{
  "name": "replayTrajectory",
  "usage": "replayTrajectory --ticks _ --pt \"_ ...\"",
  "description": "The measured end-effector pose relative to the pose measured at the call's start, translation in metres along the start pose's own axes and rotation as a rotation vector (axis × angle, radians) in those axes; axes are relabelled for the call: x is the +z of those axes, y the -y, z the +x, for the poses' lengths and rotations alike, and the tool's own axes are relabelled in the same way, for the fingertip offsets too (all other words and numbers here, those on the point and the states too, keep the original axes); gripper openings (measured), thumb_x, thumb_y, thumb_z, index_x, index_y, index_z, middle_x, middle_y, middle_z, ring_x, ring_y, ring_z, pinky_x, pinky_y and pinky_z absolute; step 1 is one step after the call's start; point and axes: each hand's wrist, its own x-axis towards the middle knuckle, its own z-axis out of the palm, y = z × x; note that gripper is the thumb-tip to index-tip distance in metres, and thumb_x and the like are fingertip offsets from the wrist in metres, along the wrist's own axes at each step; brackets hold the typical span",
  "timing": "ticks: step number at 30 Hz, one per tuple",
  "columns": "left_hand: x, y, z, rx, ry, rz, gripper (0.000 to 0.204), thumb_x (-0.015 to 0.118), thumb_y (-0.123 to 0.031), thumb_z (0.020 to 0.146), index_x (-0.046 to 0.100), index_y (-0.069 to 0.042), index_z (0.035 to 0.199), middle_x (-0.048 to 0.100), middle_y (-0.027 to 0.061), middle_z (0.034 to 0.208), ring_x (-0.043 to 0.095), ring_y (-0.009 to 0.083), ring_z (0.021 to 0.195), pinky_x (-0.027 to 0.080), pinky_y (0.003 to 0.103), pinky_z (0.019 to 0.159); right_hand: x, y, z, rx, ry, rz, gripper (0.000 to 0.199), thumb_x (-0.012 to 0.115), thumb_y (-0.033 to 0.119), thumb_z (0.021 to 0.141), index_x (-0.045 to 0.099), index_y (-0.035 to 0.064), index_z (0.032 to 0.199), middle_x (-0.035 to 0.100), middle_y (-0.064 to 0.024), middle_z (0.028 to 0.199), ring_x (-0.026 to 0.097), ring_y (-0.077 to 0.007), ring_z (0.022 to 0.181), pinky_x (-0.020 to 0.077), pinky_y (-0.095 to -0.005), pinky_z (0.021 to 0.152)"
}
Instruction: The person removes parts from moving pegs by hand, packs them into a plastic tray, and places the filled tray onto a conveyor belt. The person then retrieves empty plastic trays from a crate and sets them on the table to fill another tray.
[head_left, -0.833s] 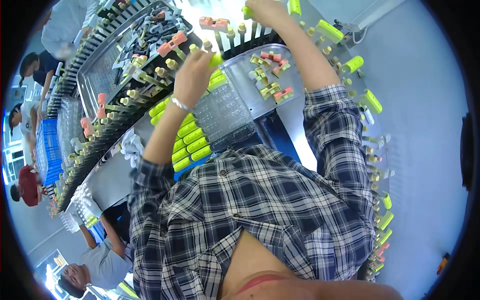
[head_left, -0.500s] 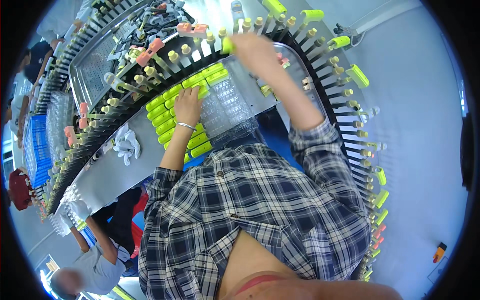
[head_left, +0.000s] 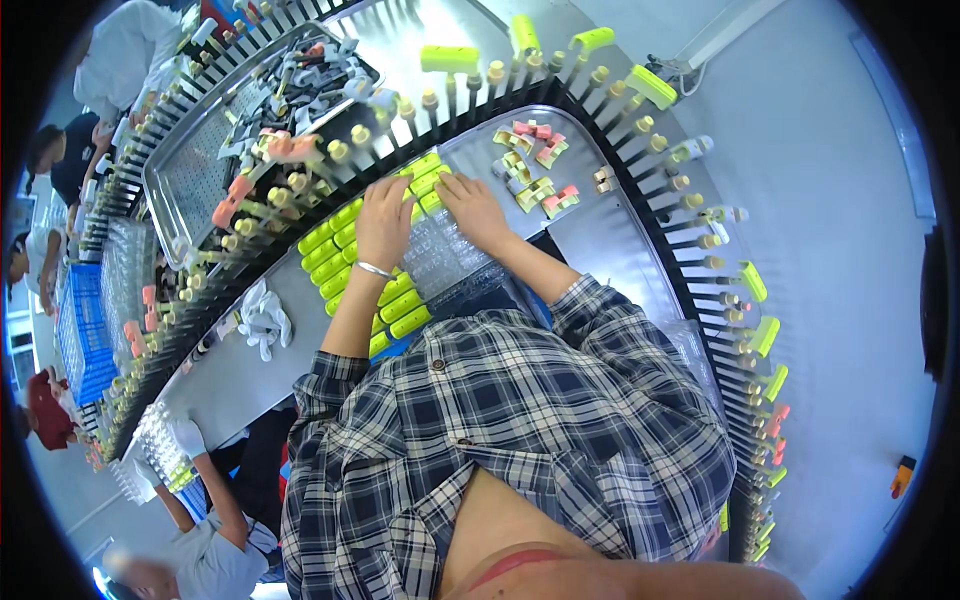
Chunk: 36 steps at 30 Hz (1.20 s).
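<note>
Landmark: a clear plastic blister tray (head_left: 445, 262) lay on the steel table (head_left: 225, 375), directly in front of your chest.
Left hand: your left hand (head_left: 385, 222) rested palm down at the tray's far left edge, fingers loosely curved over the yellow-green pieces (head_left: 345, 255); I could not tell whether it pinched 1 of them. A thin bracelet (head_left: 373, 269) circled that wrist.
Right hand: your right hand (head_left: 475, 208) lay flat at the tray's far right edge, fingers spread and pointing away from you, fingertips touching the farthest yellow-green pieces.
Yellow-green pieces: short rounded bars sat in rows just left of the tray, running from beside your left forearm out to your fingertips.
Small parts: pink and yellow-green clips (head_left: 535, 170) were scattered on a steel pan (head_left: 590, 240) beyond the tray and to its right.
Conveyor: a black curved rack of upright pegs (head_left: 690, 215) arced around the far side of the tray; some pegs carried yellow-green caps (head_left: 450, 58).
Cloth: a white crumpled glove or rag (head_left: 265, 318) lay well left of the tray.
Others: another person (head_left: 215, 525) stood near, left of the tray and closer to you.
Clothing: you wore a blue plaid shirt (head_left: 500, 430).
</note>
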Motion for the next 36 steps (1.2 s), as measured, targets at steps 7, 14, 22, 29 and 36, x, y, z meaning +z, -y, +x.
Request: replayTrajectory --ticks 7,14,22,29,36 --pt "-0.048 0.0 0.136 0.249 -0.183 0.193 0.052 0.069 -0.017 0.081 0.053 0.0 0.128 0.058 0.0146 0.126 0.05 0.0328 0.119 0.041 0.041 0.101 0.0 0.012 0.003 0.008 0.057 0.079 0.044 0.055 0.016 0.085 0.056 0.0096 0.128 0.051 -0.01 0.138 0.048 -0.0289 0.126 0.0372 -0.046 0.103" --pt "-0.056 0.044 0.131 -0.008 0.222 0.166 0.036 0.068 -0.027 0.081 0.06 -0.005 0.108 0.066 0.0161 0.101 0.062 0.0361 0.098 0.049 0.045 0.083 -0.093 -0.025 0.101 0.074 -0.283 0.169 0.05 0.059 0.013 0.086 0.048 0.0042 0.134 0.047 -0.0154 0.14 0.044 -0.0333 0.129 0.0333 -0.0487 0.108" --pt "-0.09 -0.02 0.114 0.209 0.002 0.083 0.037 0.07 -0.017 0.081 0.061 -0.008 0.115 0.065 0.0119 0.109 0.06 0.0324 0.103 0.048 0.04 0.088 -0.131 -0.091 0.165 -0.343 0.212 -0.292 0.063 0.069 0.004 0.072 0.054 0.025 0.13 0.044 0.0019 0.145 0.032 -0.0246 0.141 0.0327 -0.0439 0.112" --pt "-0.012 0.003 0.002 -0.05 0.248 -0.097 0.04 0.071 -0.016 0.079 0.059 -0.004 0.115 0.058 0.0174 0.107 0.057 0.0357 0.1 0.049 0.042 0.087 -0.112 -0.053 0.216 -0.295 0.528 -0.032 0.024 0.062 0.011 0.08 0.059 0.0087 0.104 0.065 -0.0089 0.097 0.065 -0.032 0.093 0.0513 -0.0458 0.075" --pt "0.05 0.015 -0.063 -0.128 0.277 0.171 0.038 0.075 -0.026 0.074 0.064 -0.012 0.108 0.062 0.0073 0.103 0.058 0.0268 0.101 0.05 0.039 0.084 -0.085 0.03 0.194 -0.405 -0.137 -0.035 0.014 0.061 0.011 0.079 0.063 0.0111 0.093 0.065 -0.0025 0.089 0.066 -0.0233 0.09 0.0539 -0.0355 0.076"
